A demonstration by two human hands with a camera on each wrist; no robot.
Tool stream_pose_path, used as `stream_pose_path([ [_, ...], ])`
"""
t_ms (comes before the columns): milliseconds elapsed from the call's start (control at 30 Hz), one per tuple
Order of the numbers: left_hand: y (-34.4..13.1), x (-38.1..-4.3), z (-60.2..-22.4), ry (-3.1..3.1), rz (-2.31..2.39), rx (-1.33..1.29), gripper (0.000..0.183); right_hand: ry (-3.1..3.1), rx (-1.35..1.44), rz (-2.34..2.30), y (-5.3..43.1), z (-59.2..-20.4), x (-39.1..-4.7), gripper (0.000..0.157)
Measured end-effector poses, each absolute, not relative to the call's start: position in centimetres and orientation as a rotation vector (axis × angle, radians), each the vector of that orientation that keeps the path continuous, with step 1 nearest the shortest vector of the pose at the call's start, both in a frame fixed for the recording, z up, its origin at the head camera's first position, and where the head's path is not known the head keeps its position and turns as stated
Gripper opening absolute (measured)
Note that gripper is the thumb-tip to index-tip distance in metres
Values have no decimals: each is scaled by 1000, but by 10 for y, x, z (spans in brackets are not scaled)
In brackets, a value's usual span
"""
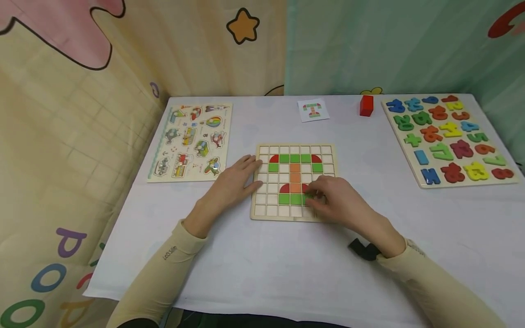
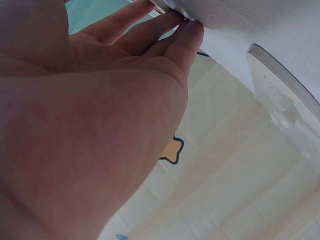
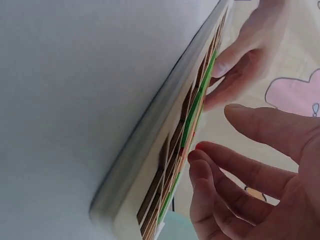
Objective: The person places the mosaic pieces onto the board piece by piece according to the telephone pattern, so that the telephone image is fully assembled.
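A wooden grid board (image 1: pixel 270 218) lies on the table, with green, orange and red tiles set in its squares in a T-like figure. My left hand (image 1: pixel 231 182) rests at the board's left edge, fingers extended, its fingertips touching the rim in the left wrist view. Over the lower right of the figure is my right hand (image 1: pixel 338 200). Its index fingertip touches a red tile (image 1: pixel 304 187) beside the lowest orange tile (image 1: pixel 295 187). In the right wrist view the thumb (image 3: pixel 250 122) stands apart from the other fingers. The right hand covers the board's lower right corner.
Behind the board lies a pattern card (image 1: pixel 313 110) showing a similar figure, with a red block (image 1: pixel 367 105) to its right. A picture puzzle board (image 1: pixel 153 175) is on the left, a number puzzle board (image 1: pixel 414 168) on the right. White cloth (image 1: pixel 246 273) covers the table.
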State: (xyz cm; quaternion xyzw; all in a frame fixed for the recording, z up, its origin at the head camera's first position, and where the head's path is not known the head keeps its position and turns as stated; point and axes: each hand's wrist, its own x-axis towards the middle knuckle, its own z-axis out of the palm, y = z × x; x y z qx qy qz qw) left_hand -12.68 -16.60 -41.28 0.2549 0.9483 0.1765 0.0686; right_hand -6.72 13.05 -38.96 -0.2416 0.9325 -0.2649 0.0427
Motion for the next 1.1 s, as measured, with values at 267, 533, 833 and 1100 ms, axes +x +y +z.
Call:
stream_pose_path([
  [267, -165, -127, -416, 2855, 528, 769, 63, 2866, -644, -847, 125, -393, -73, 28],
  [533, -166, -128, -414, 2864, 531, 765, 63, 2873, -495, -900, 143, -387, -104, 37],
  [833, -167, -126, -418, 2850, 525, 748, 64, 2828, -362, -892, 156, -396, -136, 44],
  [1100, -166, -128, -416, 2847, 529, 736, 63, 2833, -396, -860, 147, -393, -148, 42],
])
